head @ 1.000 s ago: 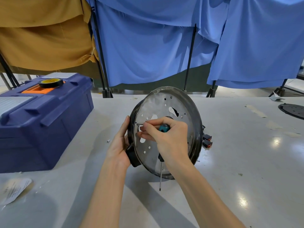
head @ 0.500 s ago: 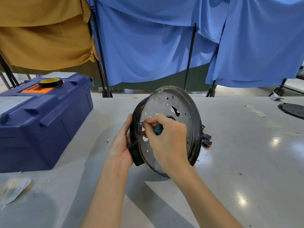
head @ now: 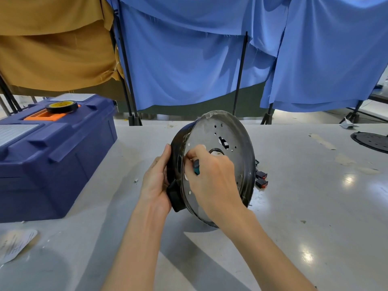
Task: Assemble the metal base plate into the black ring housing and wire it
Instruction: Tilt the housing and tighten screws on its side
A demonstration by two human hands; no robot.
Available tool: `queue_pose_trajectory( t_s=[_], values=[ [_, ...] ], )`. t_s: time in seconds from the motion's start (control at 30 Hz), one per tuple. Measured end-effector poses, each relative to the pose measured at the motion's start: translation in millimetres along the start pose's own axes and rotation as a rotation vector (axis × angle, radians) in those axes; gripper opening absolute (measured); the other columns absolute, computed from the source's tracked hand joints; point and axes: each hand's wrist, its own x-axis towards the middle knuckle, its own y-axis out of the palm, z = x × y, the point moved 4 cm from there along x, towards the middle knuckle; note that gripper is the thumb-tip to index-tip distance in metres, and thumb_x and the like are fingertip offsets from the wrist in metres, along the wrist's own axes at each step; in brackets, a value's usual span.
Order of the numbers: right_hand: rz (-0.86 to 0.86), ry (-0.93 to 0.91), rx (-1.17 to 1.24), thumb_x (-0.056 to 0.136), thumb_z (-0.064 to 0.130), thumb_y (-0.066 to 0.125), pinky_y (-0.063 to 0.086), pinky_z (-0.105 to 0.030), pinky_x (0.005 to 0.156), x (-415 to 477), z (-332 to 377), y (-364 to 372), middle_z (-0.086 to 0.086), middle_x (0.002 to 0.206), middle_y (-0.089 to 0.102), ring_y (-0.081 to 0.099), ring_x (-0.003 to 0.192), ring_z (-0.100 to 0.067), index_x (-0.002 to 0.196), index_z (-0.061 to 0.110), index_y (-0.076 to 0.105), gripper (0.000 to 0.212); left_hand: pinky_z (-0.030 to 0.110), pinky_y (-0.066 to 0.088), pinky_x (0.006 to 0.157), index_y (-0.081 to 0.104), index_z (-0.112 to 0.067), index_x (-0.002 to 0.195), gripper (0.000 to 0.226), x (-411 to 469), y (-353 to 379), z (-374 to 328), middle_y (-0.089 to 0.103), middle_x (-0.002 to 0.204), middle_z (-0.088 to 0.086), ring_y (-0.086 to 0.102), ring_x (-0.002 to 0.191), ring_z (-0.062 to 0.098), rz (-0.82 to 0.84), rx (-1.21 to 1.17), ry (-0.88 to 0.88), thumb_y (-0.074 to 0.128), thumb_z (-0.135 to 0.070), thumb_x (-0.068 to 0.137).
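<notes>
The black ring housing (head: 176, 152) stands on edge on the white table, tilted, with the round metal base plate (head: 228, 131) seated in its face. My left hand (head: 156, 177) grips the housing's left rim. My right hand (head: 210, 175) lies over the plate's left half, curled round a teal-handled screwdriver (head: 196, 166), fingertips against the plate near a hole. The screwdriver's shaft is hidden. Two red-and-black connectors (head: 261, 179) on wires lie beside the housing's right edge.
A dark blue toolbox (head: 52, 156) with a roll of black tape (head: 62, 106) on its orange handle stands at the left. A black perforated disc (head: 371, 141) lies at the far right. A paper sheet (head: 14, 244) lies near the front left. Blue and mustard cloths hang behind.
The housing has turned so its plate faces more to the right. My right hand has swung round, and the screwdriver's shaft, seen pointing down a second ago, is out of sight.
</notes>
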Motion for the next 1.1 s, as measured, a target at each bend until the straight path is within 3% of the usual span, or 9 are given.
queue_pose_trajectory(
  t_s=[0.1, 0.17, 0.33, 0.4, 0.57, 0.8, 0.87, 0.93, 1.1],
  values=[
    [0.042, -0.011, 0.031, 0.08, -0.002, 0.069, 0.042, -0.036, 0.05, 1, -3, -3, -0.008, 0.054, 0.062, 0.056, 0.047, -0.029, 0.078, 0.0, 0.065, 0.005, 0.032, 0.055, 0.069, 0.056, -0.004, 0.134, 0.068, 0, -1, 0, 0.065, 0.106, 0.011, 0.065, 0.078, 0.021, -0.025, 0.02, 0.04, 0.07, -0.046, 0.082],
    [0.134, -0.019, 0.074, 0.084, -0.003, 0.068, 0.046, -0.039, 0.055, 2, -8, -5, -0.01, 0.058, 0.064, 0.058, 0.051, -0.029, 0.083, -0.001, 0.066, 0.003, 0.033, 0.053, 0.07, 0.06, -0.007, 0.128, 0.062, 0, -1, 0, 0.065, 0.098, 0.009, 0.063, 0.071, 0.02, -0.011, 0.006, 0.044, 0.07, -0.047, 0.082],
    [0.136, -0.104, 0.075, 0.085, -0.002, 0.065, 0.051, -0.044, 0.051, 8, -9, -13, -0.011, 0.054, 0.062, 0.057, 0.048, -0.032, 0.081, -0.005, 0.065, 0.004, 0.033, 0.051, 0.065, 0.066, -0.013, 0.086, 0.029, 0, 1, -2, 0.063, 0.072, 0.002, 0.059, 0.056, 0.015, -0.037, 0.017, 0.105, 0.073, -0.041, 0.079],
    [0.083, -0.087, 0.076, 0.083, -0.002, 0.063, 0.05, -0.043, 0.05, 6, -8, -14, -0.01, 0.052, 0.06, 0.055, 0.045, -0.033, 0.079, -0.004, 0.065, 0.005, 0.035, 0.051, 0.065, 0.061, -0.017, 0.072, 0.025, -1, 5, -4, 0.064, 0.075, 0.005, 0.06, 0.064, 0.02, -0.043, 0.021, 0.158, 0.075, -0.038, 0.076],
    [-0.031, 0.039, 0.132, 0.084, -0.002, 0.064, 0.045, -0.038, 0.051, -6, -11, -14, -0.006, 0.055, 0.06, 0.054, 0.046, -0.025, 0.08, 0.0, 0.065, 0.005, 0.04, 0.053, 0.076, 0.06, -0.017, 0.074, 0.024, -6, 11, -4, 0.064, 0.098, 0.016, 0.059, 0.087, 0.031, -0.014, 0.013, 0.201, 0.076, -0.035, 0.071],
    [0.123, 0.035, 0.055, 0.093, 0.006, 0.062, 0.049, -0.048, 0.051, -6, -19, -13, -0.016, 0.062, 0.065, 0.056, 0.052, -0.038, 0.08, -0.006, 0.065, 0.018, 0.025, 0.054, 0.052, 0.056, -0.019, 0.064, 0.029, -8, 11, -8, 0.064, 0.07, 0.003, 0.062, 0.062, 0.017, -0.039, 0.029, 0.278, 0.078, -0.037, 0.067],
    [0.232, 0.134, 0.166, 0.095, 0.005, 0.059, 0.052, -0.045, 0.057, -7, -20, -14, -0.015, 0.066, 0.066, 0.061, 0.055, -0.032, 0.084, -0.005, 0.064, 0.015, 0.025, 0.053, 0.049, 0.054, -0.021, 0.057, 0.031, -10, 15, -8, 0.063, 0.061, -0.001, 0.064, 0.056, 0.015, -0.023, 0.037, 0.317, 0.079, -0.036, 0.064],
    [0.313, 0.298, 0.383, 0.095, 0.004, 0.058, 0.051, -0.032, 0.046, -5, -26, -17, -0.011, 0.06, 0.066, 0.061, 0.044, -0.022, 0.08, 0.001, 0.064, 0.017, 0.026, 0.052, 0.047, 0.053, -0.021, 0.053, 0.032, -12, 18, -8, 0.062, 0.055, -0.002, 0.064, 0.051, 0.015, 0.007, 0.044, 0.342, 0.079, -0.034, 0.066],
    [0.418, 0.722, 0.994, 0.093, -0.005, 0.054, 0.031, -0.018, 0.031, -4, -35, -23, -0.013, 0.05, 0.057, 0.04, 0.032, -0.012, 0.058, 0.008, 0.062, 0.038, 0.027, 0.051, 0.047, 0.053, -0.019, 0.059, 0.031, -16, 20, -10, 0.065, 0.058, 0.005, 0.063, 0.049, 0.02, 0.065, 0.088, 0.375, 0.078, -0.032, 0.07]
  ],
)
